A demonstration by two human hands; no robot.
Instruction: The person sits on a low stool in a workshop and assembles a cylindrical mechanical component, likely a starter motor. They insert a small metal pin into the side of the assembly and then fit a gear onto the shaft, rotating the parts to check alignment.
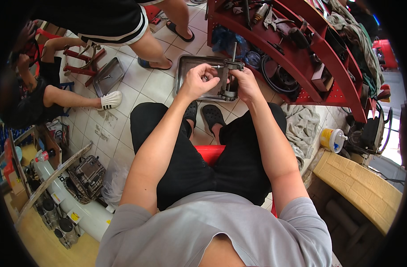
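Here I observe bright, even light on the floor tiles (143, 84), with overexposed glare at the far-right opening (392, 144). Deep shadow lies beneath the tan padded board (357, 187). Straight edges bow outward toward a black circular rim.

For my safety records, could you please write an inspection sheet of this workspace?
Surface: pale tiled floor, dark marks at left.
Things in hand: metal device with upright rod, at the metal tray.
Clutter: hand tools on the red rack; crumpled cloth and bucket at right.
Left hand: fingers bent beside the device; contact unclear.
Right hand: grips the device.
Cables: dark loop at right, possibly one.
Surroundings: standing person and seated person, both toward the left.
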